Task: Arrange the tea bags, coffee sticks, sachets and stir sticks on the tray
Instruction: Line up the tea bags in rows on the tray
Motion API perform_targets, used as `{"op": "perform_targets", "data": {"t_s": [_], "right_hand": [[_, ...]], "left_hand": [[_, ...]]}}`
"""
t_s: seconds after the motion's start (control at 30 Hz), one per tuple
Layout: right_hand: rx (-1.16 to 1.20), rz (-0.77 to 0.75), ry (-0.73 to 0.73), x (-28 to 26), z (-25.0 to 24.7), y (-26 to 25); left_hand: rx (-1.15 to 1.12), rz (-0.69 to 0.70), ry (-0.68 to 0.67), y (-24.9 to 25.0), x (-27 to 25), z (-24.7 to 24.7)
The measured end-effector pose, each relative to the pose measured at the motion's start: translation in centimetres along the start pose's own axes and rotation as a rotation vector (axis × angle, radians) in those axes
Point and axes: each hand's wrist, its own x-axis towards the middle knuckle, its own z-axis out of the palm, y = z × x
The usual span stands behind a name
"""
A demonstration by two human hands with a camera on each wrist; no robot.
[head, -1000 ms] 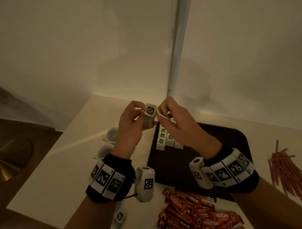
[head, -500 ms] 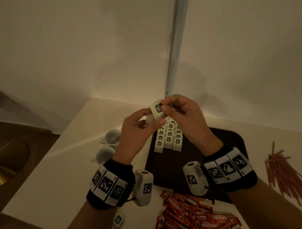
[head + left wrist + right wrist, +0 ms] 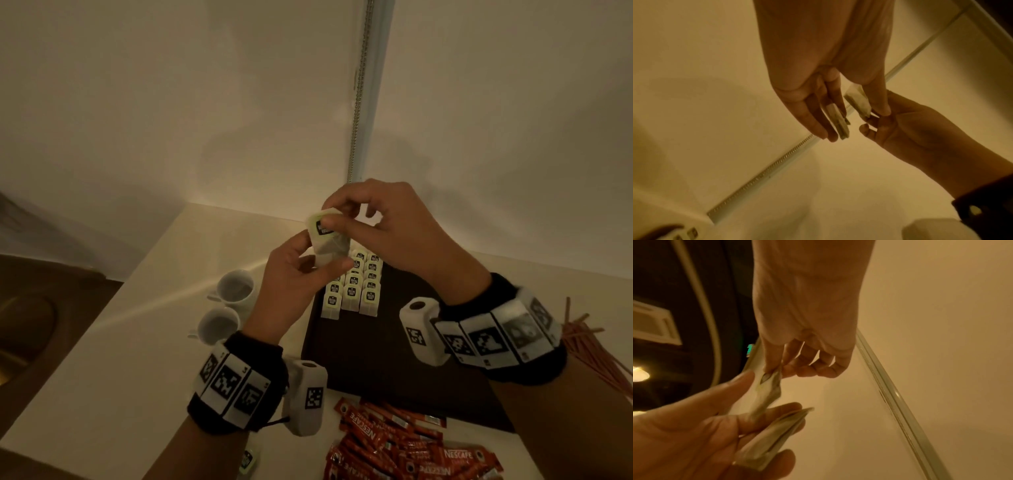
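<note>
Above the far left corner of the dark tray (image 3: 394, 359), the right hand (image 3: 387, 229) has its grip clamped on one tea bag (image 3: 323, 228); the left hand (image 3: 294, 274) grips a small stack of tea bags (image 3: 774, 434). On that corner lie three rows of tea bags (image 3: 354, 287). Left of the tray on the bench (image 3: 120, 377) stand two white cups (image 3: 226, 305); near its front edge lies a heap of coffee sticks (image 3: 404, 448), to its right the stir sticks (image 3: 596, 353).

Both wrists wear black cuffs (image 3: 507, 370) ringed with white tiles (image 3: 233, 387) — each printed with a black square code. A white camera block (image 3: 306, 397) juts from each cuff, coded too — a thin black cable trails from the left one.
</note>
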Motion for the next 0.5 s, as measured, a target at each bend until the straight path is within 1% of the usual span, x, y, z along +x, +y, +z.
{"op": "perform_targets", "data": {"t_s": [0.07,0.13,0.23,0.3,0.4,0.5], "right_hand": [[-0.109,-0.031,-0.050,0.4,-0.1,-0.6],[-0.165,-0.008,-0.095,0.7,-0.4,-1.1],[-0.231,0.033,-0.153,1.0,-0.8,-1.5],[-0.278,0.031,-0.169,1.2,-0.8,-1.6],[-0.312,0.041,-0.185,1.4,-0.8,-1.6],[-0.319,0.067,-0.214,1.6,-0.8,-1.6]], "left_hand": [[-0.098,-0.009,0.012,-0.2,-0.1,0.6],[-0.183,-0.033,0.006,-0.4,-0.3,1.0],[-0.258,-0.026,-0.035,-0.4,-0.5,1.3],[-0.306,-0.033,-0.034,-0.2,-0.4,1.4],[-0.336,-0.058,-0.043,-0.1,-0.4,1.5],[-0.308,-0.072,-0.070,-0.2,-0.4,1.4]]}}
